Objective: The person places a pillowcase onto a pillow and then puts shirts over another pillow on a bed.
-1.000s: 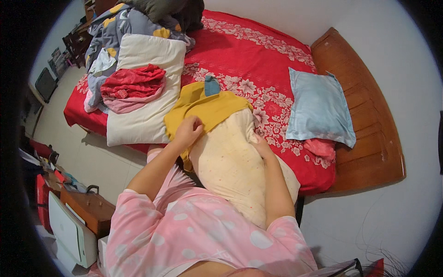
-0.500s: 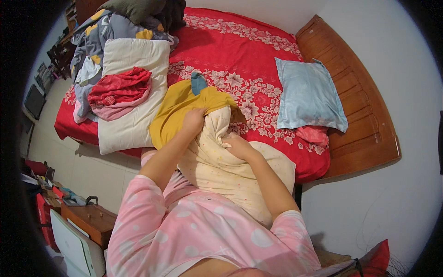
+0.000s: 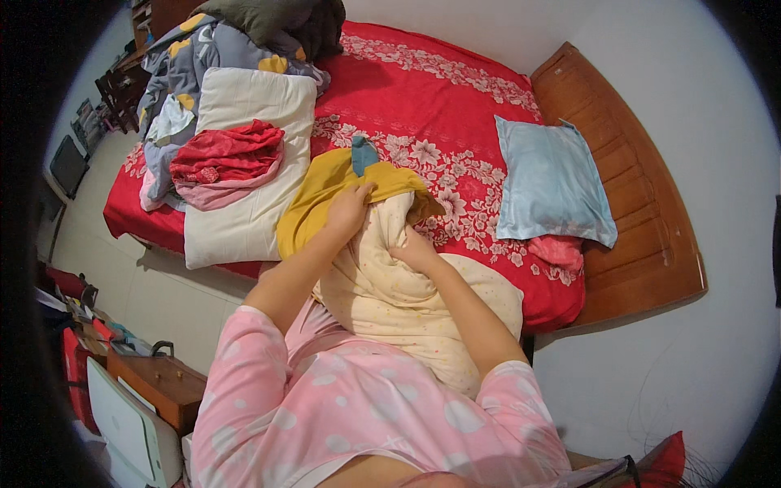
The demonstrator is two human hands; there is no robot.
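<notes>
My left hand is closed on the edge of a mustard-yellow cloth cover, which looks like a pillowcase. One end of a cream pillow with small coloured dots reaches into the cover's opening. My right hand grips bunched fabric of that pillow, just below the opening; its fingertips are partly hidden in the folds. The pillow's wide end rests against my body and the bed's near edge. A blue patch shows at the far side of the yellow cover.
On the red floral bedspread, a white pillow lies left under crumpled red-and-pink cloth. A grey quilt is heaped behind. To the right are a light-blue pillow and the wooden headboard. A brown case stands lower left.
The view has shifted slightly, so the bed sits a little further right. My right hand has edged up toward my left hand. Both keep their hold.
</notes>
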